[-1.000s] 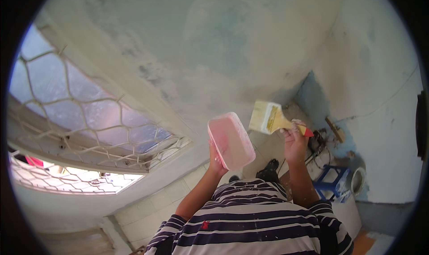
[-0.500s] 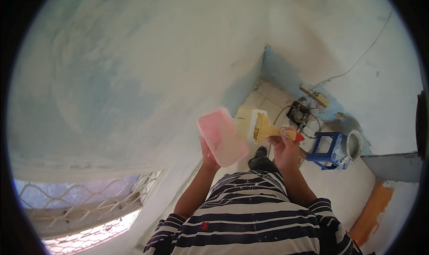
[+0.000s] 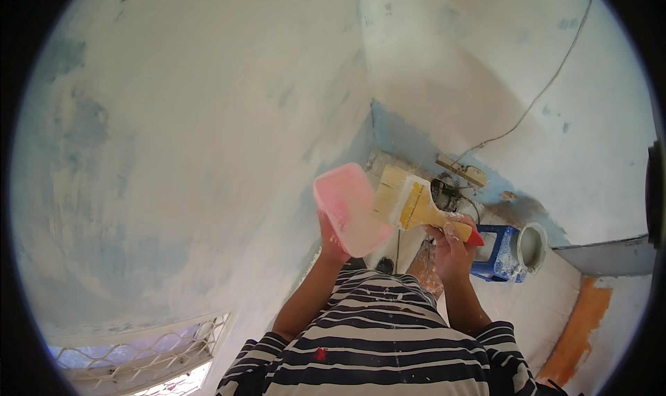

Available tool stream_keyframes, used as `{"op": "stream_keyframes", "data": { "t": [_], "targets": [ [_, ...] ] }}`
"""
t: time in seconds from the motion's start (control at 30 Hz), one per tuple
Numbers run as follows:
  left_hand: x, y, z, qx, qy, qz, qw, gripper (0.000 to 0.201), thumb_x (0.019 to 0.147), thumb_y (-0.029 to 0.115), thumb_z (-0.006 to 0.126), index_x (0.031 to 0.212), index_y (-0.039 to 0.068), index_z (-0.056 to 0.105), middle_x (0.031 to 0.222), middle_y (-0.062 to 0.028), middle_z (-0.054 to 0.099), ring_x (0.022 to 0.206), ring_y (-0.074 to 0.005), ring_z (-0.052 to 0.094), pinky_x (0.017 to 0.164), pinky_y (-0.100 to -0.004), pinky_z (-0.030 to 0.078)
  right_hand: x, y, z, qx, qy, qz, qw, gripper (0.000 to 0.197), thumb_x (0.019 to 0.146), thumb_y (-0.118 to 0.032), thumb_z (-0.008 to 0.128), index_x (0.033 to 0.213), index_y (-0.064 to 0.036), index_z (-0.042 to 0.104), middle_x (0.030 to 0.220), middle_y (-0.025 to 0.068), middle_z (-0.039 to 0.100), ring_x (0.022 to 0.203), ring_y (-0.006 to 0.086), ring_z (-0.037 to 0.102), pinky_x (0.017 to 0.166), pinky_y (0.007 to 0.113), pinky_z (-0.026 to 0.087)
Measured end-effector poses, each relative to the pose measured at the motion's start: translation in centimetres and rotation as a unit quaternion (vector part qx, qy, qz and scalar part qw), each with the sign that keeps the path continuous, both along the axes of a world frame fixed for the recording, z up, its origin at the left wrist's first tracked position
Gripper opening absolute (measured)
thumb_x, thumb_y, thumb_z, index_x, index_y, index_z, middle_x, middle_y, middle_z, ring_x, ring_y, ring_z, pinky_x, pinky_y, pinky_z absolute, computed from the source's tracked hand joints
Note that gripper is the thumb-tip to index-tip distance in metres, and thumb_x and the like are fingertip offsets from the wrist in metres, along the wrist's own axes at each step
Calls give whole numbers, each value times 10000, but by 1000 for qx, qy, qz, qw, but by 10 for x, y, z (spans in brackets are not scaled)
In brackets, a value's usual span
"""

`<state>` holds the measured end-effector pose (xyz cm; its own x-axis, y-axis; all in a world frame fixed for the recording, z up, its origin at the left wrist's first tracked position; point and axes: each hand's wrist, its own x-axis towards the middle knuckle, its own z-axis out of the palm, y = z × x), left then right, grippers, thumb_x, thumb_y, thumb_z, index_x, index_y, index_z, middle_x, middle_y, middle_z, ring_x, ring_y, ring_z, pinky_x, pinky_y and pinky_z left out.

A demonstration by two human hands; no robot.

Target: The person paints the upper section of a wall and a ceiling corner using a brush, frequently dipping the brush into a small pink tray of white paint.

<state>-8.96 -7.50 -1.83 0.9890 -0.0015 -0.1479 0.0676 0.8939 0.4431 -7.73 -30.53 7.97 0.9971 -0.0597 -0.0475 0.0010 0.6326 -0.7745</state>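
My left hand (image 3: 333,240) is closed on the near left side of a pink plastic tub (image 3: 340,188), which is tilted and has a whitish layer inside. A wide paintbrush (image 3: 421,207) is gripped by its wooden handle in my right hand (image 3: 454,247). The handle has a red tip, and the pale bristles point left, beside the tub's right edge. Whitish smears mark my right fingers and the brush's metal band. Whether the bristles touch the tub I cannot tell.
Patchy white-over-blue walls (image 3: 208,139) meet in a corner ahead. On the right a blue stool (image 3: 496,261) stands with a whitish bucket (image 3: 531,247) at it. Cables and a dark object (image 3: 444,193) lie by the corner. A grilled window (image 3: 146,358) is at lower left.
My view has shifted toward the corner, so walls, stool and window sit differently. The brush has moved slightly right and down; both hands keep their holds.
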Motion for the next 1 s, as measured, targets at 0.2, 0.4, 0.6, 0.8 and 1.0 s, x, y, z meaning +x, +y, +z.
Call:
{"op": "stream_keyframes", "data": {
  "t": [0.2,0.4,0.6,0.8,1.0],
  "targets": [
    [71,-18,2,13,1,18,1000,749,915,674,264,1447,147,284,1432,-57,384,1291,-262,397,1057,-435,356,51,-2,-3,-93,-5,-24,995,236,854,12,553,1077,-25,487,1007,99,546,947,213,590,804,393,565],
    [153,-18,1,-73,-80,-19,994,672,951,589,295,1434,121,300,1424,-81,402,1290,-277,412,1063,-455,361,149,-53,-1,-72,-89,-120,986,232,824,39,550,1043,-26,511,984,85,534,964,221,574,790,363,542],
    [247,-28,16,-161,-135,-33,977,665,948,591,304,1425,128,323,1402,-86,428,1260,-279,445,1048,-453,381,226,-34,39,-194,-236,-57,951,204,819,19,549,1018,-23,546,1077,213,565,1064,306,558,943,427,453],
    [308,-30,27,-40,-144,-16,989,664,947,590,318,1422,127,329,1399,-87,433,1249,-268,458,1034,-442,400,278,-21,29,-227,-227,-89,943,267,765,45,618,1005,-19,522,1039,240,606,1000,326,605,914,437,464],
    [355,-31,11,-116,-242,-67,961,646,955,566,331,1422,121,309,1416,-77,399,1278,-251,417,1057,-425,367,317,-16,53,-369,-289,-51,882,275,724,84,640,968,-7,551,911,205,661,887,324,664,830,417,516]
  ]
}}
